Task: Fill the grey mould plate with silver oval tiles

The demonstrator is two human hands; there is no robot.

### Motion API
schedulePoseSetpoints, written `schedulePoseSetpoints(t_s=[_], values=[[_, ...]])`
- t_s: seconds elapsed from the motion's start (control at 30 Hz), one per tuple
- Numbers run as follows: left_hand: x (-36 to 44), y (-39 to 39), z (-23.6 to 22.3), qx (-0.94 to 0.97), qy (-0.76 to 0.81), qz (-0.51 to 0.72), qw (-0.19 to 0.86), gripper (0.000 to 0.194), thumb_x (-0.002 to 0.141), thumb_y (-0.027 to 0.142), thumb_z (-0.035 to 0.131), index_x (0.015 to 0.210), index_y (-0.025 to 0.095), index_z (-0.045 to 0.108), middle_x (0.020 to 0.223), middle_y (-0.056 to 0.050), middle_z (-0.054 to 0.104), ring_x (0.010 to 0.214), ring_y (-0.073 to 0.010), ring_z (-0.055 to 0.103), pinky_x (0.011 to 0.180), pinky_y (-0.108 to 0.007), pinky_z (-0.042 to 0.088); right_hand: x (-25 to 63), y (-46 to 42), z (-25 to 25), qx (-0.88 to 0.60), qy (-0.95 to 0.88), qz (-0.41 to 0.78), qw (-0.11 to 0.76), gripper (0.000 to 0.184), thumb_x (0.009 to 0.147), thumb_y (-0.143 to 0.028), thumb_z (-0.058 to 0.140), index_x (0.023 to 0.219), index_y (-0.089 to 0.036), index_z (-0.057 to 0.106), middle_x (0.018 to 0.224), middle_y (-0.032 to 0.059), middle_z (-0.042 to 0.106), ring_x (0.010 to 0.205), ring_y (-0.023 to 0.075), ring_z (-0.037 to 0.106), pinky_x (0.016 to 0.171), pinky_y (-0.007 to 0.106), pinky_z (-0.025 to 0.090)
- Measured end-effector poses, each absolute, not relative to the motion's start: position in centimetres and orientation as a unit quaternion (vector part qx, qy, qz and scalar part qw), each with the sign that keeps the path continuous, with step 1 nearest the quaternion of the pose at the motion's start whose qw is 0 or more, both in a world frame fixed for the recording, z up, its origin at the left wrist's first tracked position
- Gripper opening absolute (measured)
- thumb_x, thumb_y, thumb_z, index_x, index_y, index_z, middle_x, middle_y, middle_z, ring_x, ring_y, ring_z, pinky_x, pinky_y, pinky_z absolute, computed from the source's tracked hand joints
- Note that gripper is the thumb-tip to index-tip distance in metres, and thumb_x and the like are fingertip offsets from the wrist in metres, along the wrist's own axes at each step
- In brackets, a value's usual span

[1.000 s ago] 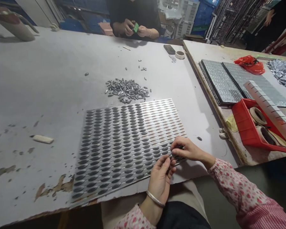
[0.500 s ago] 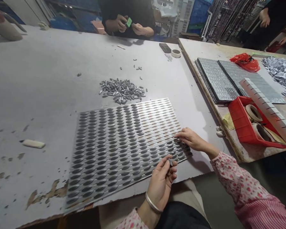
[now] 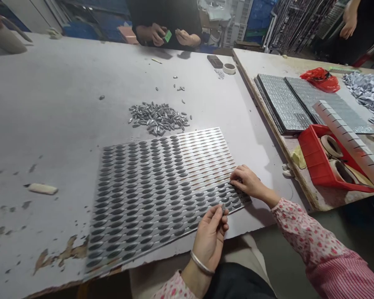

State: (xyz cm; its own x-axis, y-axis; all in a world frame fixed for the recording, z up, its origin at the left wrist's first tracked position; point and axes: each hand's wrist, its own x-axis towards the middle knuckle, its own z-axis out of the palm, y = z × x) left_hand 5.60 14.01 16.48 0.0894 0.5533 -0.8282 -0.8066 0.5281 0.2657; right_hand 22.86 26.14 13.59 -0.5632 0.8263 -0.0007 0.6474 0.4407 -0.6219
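A grey mould sheet (image 3: pixel 162 191) with rows of oval slots lies on the table in front of me, most slots filled with dark oval pieces. My left hand (image 3: pixel 210 236) is at the sheet's near edge, pinching a small grey oval piece (image 3: pixel 223 207) between thumb and fingers. My right hand (image 3: pixel 247 182) rests with fingertips pressed on the sheet's near right corner, fingers curled over the slots there. A heap of loose silver oval pieces (image 3: pixel 158 118) lies just beyond the sheet.
A person in black (image 3: pixel 166 25) across the table handles a green item. A second table (image 3: pixel 299 153) at right carries mosaic sheets (image 3: pixel 286 106), a red tray with tape rolls (image 3: pixel 327 160), a red bag (image 3: pixel 321 79). A tape ring (image 3: pixel 229 69) and a white stick (image 3: pixel 43 189) lie on my table.
My right hand slid from beside my left hand to the sheet's right corner and stayed there. My left hand lifted slightly, keeping the oval piece pinched.
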Motion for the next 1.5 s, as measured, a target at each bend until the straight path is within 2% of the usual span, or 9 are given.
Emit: schedulePoseSetpoints(t_s=[0.27,0.43,0.5,0.63,0.8,0.93,1.13,1.37,1.5], values=[[6.5,14.5,16.2,-0.115,0.462,0.465,0.747,0.013,0.077,0.02,0.065,0.086,0.012,0.06,0.067,-0.001,0.061,0.052,-0.0049,0.053,0.045,-0.014,0.043,21.7,22.3,15.7,-0.342,-0.728,0.548,0.231,0.022,0.086,-0.037,0.057,0.094,-0.017,0.059,0.088,0.0055,0.061,0.08,0.0152,0.055,0.072,0.027,0.046],[6.0,14.4,16.9,-0.131,0.431,0.459,0.766,0.02,0.084,0.007,0.05,0.101,0.011,0.058,0.1,-0.013,0.067,0.092,-0.0165,0.065,0.077,-0.025,0.053,24.3,24.4,15.1,-0.472,-0.657,0.526,0.262,0.024,0.087,-0.04,0.053,0.09,-0.016,0.058,0.084,0.0044,0.063,0.074,0.0144,0.057,0.066,0.026,0.046],[5.7,14.4,17.2,-0.122,0.438,0.446,0.771,0.021,0.083,0.004,0.049,0.102,0.01,0.057,0.105,-0.016,0.066,0.097,-0.0179,0.064,0.079,-0.025,0.053,25.7,25.7,14.7,-0.503,-0.691,0.464,0.233,0.021,0.087,-0.036,0.052,0.09,-0.016,0.06,0.081,0.004,0.063,0.073,0.0148,0.057,0.067,0.027,0.045],[5.5,14.4,17.3,-0.12,0.485,0.426,0.754,0.013,0.083,0.008,0.054,0.095,0.011,0.056,0.096,-0.013,0.068,0.077,-0.0127,0.067,0.062,-0.019,0.055,26.9,26.7,13.6,-0.492,-0.763,0.382,0.176,0.019,0.086,-0.029,0.052,0.091,-0.018,0.066,0.082,0.0043,0.063,0.079,0.016,0.056,0.074,0.029,0.043],[5.4,14.1,17.0,-0.112,0.483,0.417,0.762,0.021,0.077,0.02,0.065,0.096,0.013,0.059,0.069,-0.002,0.063,0.049,-0.0049,0.054,0.044,-0.014,0.045,25.8,26.0,12.6,-0.552,-0.69,0.426,0.195,0.015,0.082,-0.029,0.056,0.083,-0.017,0.064,0.075,0.0014,0.065,0.067,0.0135,0.057,0.063,0.025,0.044],[5.3,13.7,16.8,-0.077,0.449,0.437,0.775,0.039,0.069,0.032,0.073,0.101,0.015,0.059,0.064,0.002,0.057,0.046,-0.0024,0.045,0.043,-0.014,0.04,25.3,25.7,12.4,-0.567,-0.722,0.34,0.202,0.007,0.08,-0.022,0.057,0.077,-0.017,0.062,0.074,0.0011,0.063,0.071,0.0144,0.056,0.066,0.026,0.042],[5.5,13.9,16.7,-0.082,0.471,0.446,0.756,0.042,0.058,0.039,0.079,0.084,0.013,0.058,0.063,0.002,0.058,0.045,-0.0012,0.042,0.042,-0.012,0.034,25.1,25.6,13.1,-0.551,-0.763,0.265,0.209,0.009,0.081,-0.02,0.056,0.073,-0.018,0.058,0.072,0.0022,0.058,0.074,0.0164,0.051,0.069,0.03,0.04],[5.5,14.2,17.1,-0.089,0.442,0.473,0.757,0.039,0.062,0.04,0.076,0.077,0.015,0.051,0.059,0.005,0.053,0.041,0.0007,0.035,0.04,-0.012,0.028,20.9,23.1,16.7,-0.313,-0.785,0.504,0.18,0.02,0.085,-0.036,0.058,0.092,-0.018,0.062,0.084,0.0043,0.06,0.078,0.0153,0.053,0.071,0.028,0.044],[4.7,14.2,17.3,-0.078,0.433,0.494,0.75,0.035,0.07,0.043,0.07,0.083,0.016,0.052,0.059,0.006,0.051,0.04,-0.0001,0.033,0.039,-0.014,0.026,18.4,22.8,16.4,-0.312,-0.716,0.596,0.187,0.024,0.087,-0.039,0.055,0.091,-0.016,0.06,0.082,0.0031,0.06,0.069,0.0118,0.053,0.062,0.023,0.043]])
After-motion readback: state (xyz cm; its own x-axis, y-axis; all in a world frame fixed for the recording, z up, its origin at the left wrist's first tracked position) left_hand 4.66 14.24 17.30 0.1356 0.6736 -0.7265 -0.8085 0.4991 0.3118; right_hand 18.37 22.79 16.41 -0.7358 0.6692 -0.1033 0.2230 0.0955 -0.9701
